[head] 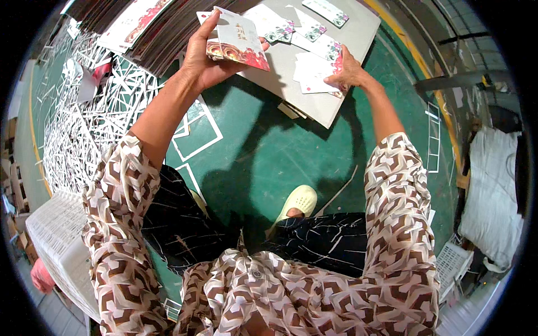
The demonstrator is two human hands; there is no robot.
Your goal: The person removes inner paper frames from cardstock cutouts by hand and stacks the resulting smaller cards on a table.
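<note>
My left hand [210, 63] holds up a few printed cards [241, 38] with red and gold floral artwork, the thumb on their left edge and fingertips showing at the right. Below and right of them, my right hand [346, 71] grips the right end of a small pile of white cards [315, 75] at the edge of a grey board-like surface [281, 71]. Its thumb lies over the top card; the fingers are partly hidden. Behind that pile, several cards with purple and green floral corners [271, 25] are spread out, and one card [325, 12] lies apart at the far edge.
Tall stacks of printed sheets [147, 38] stand at the upper left. Beside them, a heap of white paper trimmings [92, 134] covers the green floor [269, 147]. A white plastic crate [63, 248] is at lower left, and paper frames [216, 130] lie near my feet.
</note>
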